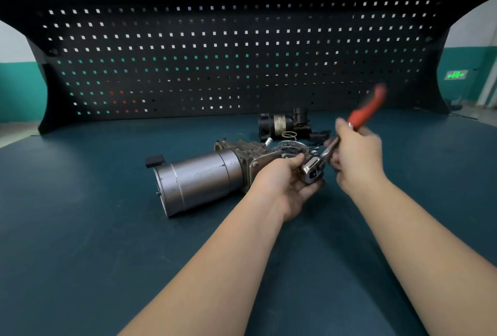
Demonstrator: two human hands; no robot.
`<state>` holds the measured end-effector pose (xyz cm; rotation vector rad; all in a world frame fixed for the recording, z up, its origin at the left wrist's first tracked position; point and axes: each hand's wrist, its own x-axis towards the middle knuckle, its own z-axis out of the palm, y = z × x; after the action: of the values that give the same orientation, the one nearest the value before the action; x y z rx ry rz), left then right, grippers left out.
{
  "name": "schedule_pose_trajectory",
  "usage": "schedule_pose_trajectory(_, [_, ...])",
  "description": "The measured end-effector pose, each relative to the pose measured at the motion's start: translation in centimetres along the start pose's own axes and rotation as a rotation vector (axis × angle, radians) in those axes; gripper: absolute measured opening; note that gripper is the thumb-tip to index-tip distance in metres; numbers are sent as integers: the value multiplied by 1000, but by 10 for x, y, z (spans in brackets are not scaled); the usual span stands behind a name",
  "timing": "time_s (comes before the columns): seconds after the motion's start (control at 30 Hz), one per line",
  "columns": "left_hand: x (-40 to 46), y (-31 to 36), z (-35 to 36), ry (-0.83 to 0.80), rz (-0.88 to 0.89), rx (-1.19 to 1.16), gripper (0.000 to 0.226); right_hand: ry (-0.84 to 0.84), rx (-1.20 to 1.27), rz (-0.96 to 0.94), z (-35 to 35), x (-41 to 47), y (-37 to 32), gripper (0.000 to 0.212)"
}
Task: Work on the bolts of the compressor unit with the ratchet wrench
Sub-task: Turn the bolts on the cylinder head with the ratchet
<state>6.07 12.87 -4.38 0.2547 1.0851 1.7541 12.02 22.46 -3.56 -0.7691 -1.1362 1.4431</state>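
The compressor unit [199,177] lies on its side on the bench, a silver motor cylinder pointing left with a cast housing at its right end. My left hand [282,182] curls round that right end, fingers under and beside the chrome ratchet head [312,170]. My right hand [357,158] grips the ratchet wrench by its shaft, and its red handle [368,107], blurred, sticks up to the right. The bolt under the ratchet head is hidden.
A black cylindrical part [285,123] lies behind the compressor, with a small coil spring [289,135] in front of it. The dark green bench mat [107,228] stretches out all round. A black pegboard [236,61] walls off the back.
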Motion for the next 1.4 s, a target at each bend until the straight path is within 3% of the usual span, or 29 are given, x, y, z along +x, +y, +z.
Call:
schedule_pose_trajectory(0.07, [0, 0, 1, -7, -4, 1, 12, 56, 225, 378, -4, 5, 11, 15])
schedule_pose_trajectory(0.13, [1, -1, 1, 1, -7, 11, 11, 38, 207, 349, -2, 2, 13, 19])
schedule_pose_trajectory(0.23, [2, -3, 0, 8, 17, 27, 12, -63, -51, -241, 4, -6, 1, 21])
schedule_pose_trajectory(0.3, [2, -3, -1, -4, 23, 15, 14, -239, -236, -640, 6, -16, -7, 17])
schedule_pose_trajectory(0.4, [2, -2, -3, -17, 12, 8, 21, -411, -388, -927, 9, -29, -2, 15])
schedule_pose_trajectory(0.5, [2, -2, -3, -3, 17, -5, 15, -186, -329, -718, 9, -21, -1, 20])
schedule_pose_trajectory(0.57, [1, -2, -2, -3, 11, -22, 12, 9, -169, -257, 4, -5, 1, 21])
schedule_pose_trajectory(0.63, [1, -2, 0, -13, 1, -32, 13, 36, 102, 266, -1, 5, 8, 20])
schedule_pose_trajectory(0.67, [1, -2, 0, -16, 0, -28, 12, 39, 150, 379, -2, 6, 10, 20])
schedule_pose_trajectory(0.73, [1, -2, 1, -10, 2, -11, 12, 3, 92, 311, -3, 4, 8, 23])
schedule_pose_trajectory(0.9, [-1, -2, 0, -1, 19, 3, 12, -233, -304, -565, 3, -18, -12, 22])
schedule_pose_trajectory(0.97, [-1, -2, -1, 2, 17, -3, 10, -170, -369, -626, 7, -22, -7, 23])
schedule_pose_trajectory(1.03, [1, -2, -1, 0, 12, -20, 9, -11, -335, -431, 8, -13, -1, 24])
schedule_pose_trajectory(1.1, [2, -1, -1, -32, -1, -32, 9, 75, -151, 8, 3, 2, 4, 18])
schedule_pose_trajectory(1.17, [0, 0, 1, -52, -7, -38, 9, 52, 35, 363, -2, 9, 12, 7])
schedule_pose_trajectory(1.23, [-1, 0, 1, -39, -6, -47, 9, 42, 67, 428, -3, 9, 17, 11])
schedule_pose_trajectory(1.3, [-1, 0, 1, -28, -9, -18, 11, 15, 31, 196, 0, 4, 11, 6])
schedule_pose_trajectory(1.4, [-1, 0, 0, -14, -1, 16, 11, -162, -193, -452, 0, -11, -8, 8])
